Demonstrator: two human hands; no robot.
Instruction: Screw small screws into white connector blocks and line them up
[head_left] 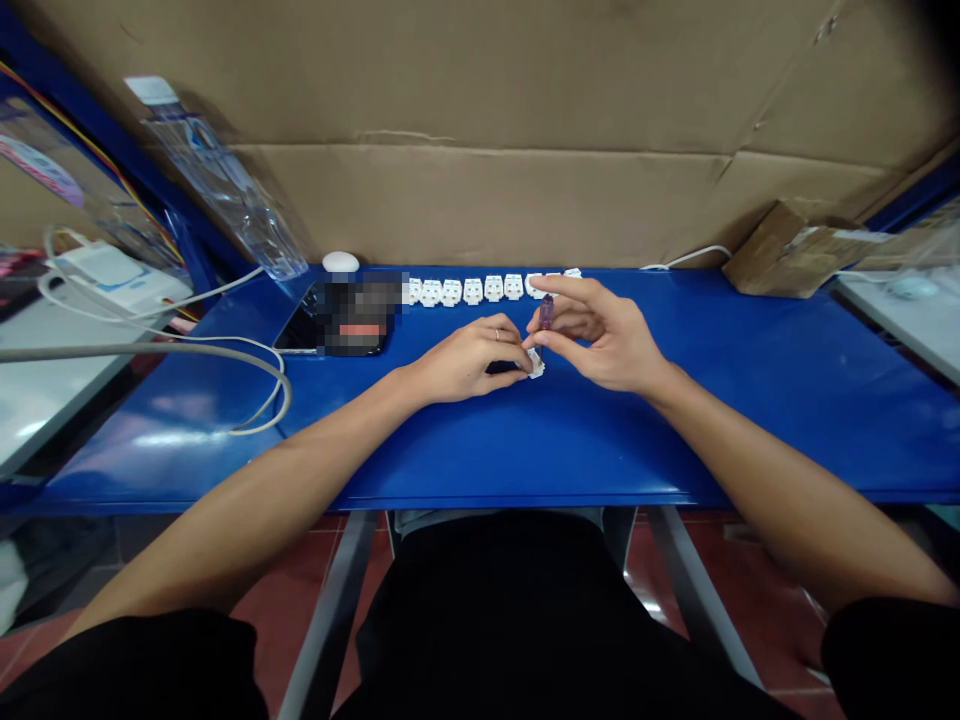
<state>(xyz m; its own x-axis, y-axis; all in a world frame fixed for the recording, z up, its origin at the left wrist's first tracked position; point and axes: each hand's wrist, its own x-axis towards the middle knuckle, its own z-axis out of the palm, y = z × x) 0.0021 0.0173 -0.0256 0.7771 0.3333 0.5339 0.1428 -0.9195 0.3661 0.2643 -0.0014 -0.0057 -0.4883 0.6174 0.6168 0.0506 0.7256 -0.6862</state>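
Note:
My right hand (604, 335) grips a small screwdriver (547, 312) by its see-through purple handle, between thumb and fingers. It stands nearly upright, and its shaft points down at a small white plastic part (536, 366) on the table. My left hand (480, 358), with a ring on one finger, pinches that part from the left and hides much of it. Behind my hands is a row of several similar white parts (472, 291), its right end partly covered by my right hand.
A phone (300, 322) lies on the blue table (465, 450) at left, near a white rounded object (340, 262) and a clear bottle (225, 180). Cables (281, 385) loop over the left side. A cardboard piece (780, 250) stands at back right, against a cardboard wall (480, 200).

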